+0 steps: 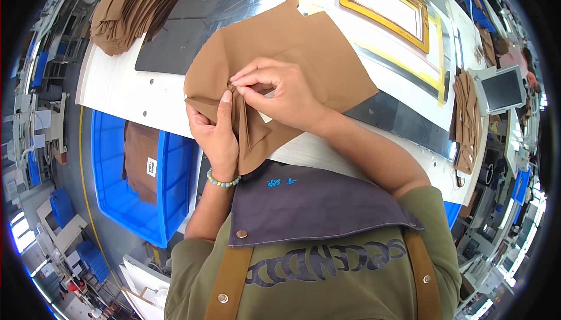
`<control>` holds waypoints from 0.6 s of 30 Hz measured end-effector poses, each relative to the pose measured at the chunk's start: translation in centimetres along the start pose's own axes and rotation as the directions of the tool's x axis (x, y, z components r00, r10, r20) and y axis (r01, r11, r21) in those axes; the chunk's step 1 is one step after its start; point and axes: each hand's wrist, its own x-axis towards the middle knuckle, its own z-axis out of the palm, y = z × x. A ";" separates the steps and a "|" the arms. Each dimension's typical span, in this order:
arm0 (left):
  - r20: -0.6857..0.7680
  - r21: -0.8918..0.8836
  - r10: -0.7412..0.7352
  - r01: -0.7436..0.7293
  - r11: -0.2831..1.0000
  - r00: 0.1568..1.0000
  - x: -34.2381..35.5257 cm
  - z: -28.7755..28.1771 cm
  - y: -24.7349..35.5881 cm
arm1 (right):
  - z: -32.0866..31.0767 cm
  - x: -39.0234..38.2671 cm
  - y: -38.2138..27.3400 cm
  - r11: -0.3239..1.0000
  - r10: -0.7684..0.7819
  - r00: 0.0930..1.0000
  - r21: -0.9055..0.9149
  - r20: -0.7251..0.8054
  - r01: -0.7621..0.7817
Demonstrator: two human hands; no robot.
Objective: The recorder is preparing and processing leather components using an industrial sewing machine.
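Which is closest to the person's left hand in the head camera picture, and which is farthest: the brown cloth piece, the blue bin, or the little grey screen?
1. Brown cloth piece: held by the left hand.
2. Blue bin: lower left, beside the table.
3. Grey screen: far right.

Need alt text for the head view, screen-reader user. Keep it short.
Two bare hands pinch a fold in a brown fabric piece over a white worktable: left hand grips from below, right hand from above. A stack of brown cut pieces lies upper left, a blue bin sits lower left.
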 end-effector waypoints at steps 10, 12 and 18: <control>0.102 -0.006 -0.278 0.280 0.960 0.955 0.2 1.1 0.8 | -4.9 -1.9 -5.1 0.813 -0.134 0.952 -0.519 0.276 0.265; 0.128 0.043 -0.304 0.300 0.953 0.944 0.7 1.0 0.4 | -8.8 -3.8 -8.9 0.674 -0.015 0.979 -0.721 0.202 0.159; 0.179 0.107 -0.304 0.289 0.951 0.935 0.5 4.2 0.1 | -21.7 -17.7 -12.1 0.309 -0.354 0.702 -0.786 -0.618 -0.536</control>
